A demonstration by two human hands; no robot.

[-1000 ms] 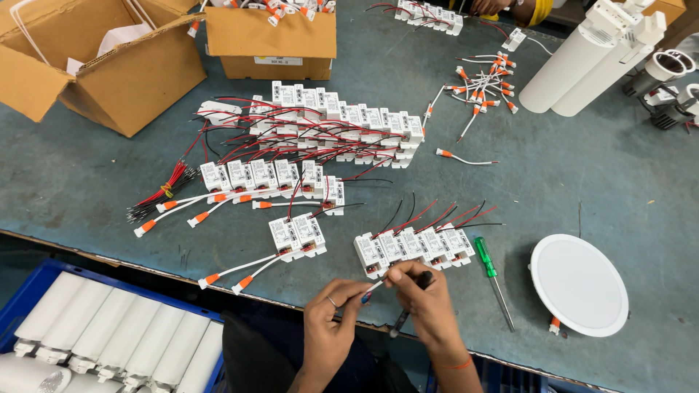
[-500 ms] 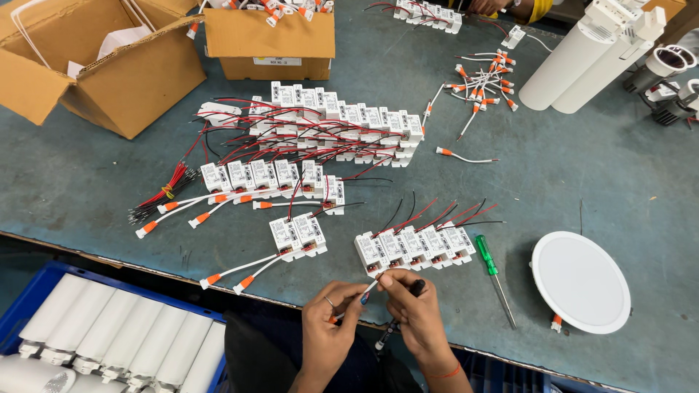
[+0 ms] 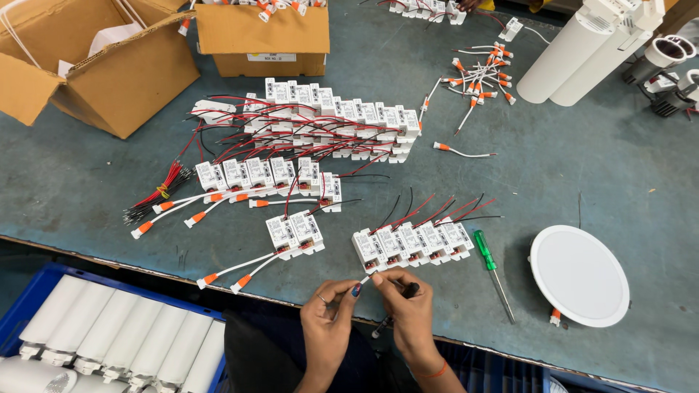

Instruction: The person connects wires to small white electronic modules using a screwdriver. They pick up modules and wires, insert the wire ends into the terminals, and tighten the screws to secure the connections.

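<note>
At the near edge of the teal workbench (image 3: 604,153), below the row of white driver modules (image 3: 413,242), your left hand (image 3: 329,318) pinches a white lead (image 3: 364,279) while your right hand (image 3: 408,309) grips a black tool (image 3: 393,309); you're mid-wiring, so keep that lead steady.

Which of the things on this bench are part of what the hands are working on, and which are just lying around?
In use: left hand, right hand, white wire, row of white driver modules.

Lying about: green screwdriver, round white panel light, cardboard boxes, white tubes.
</note>
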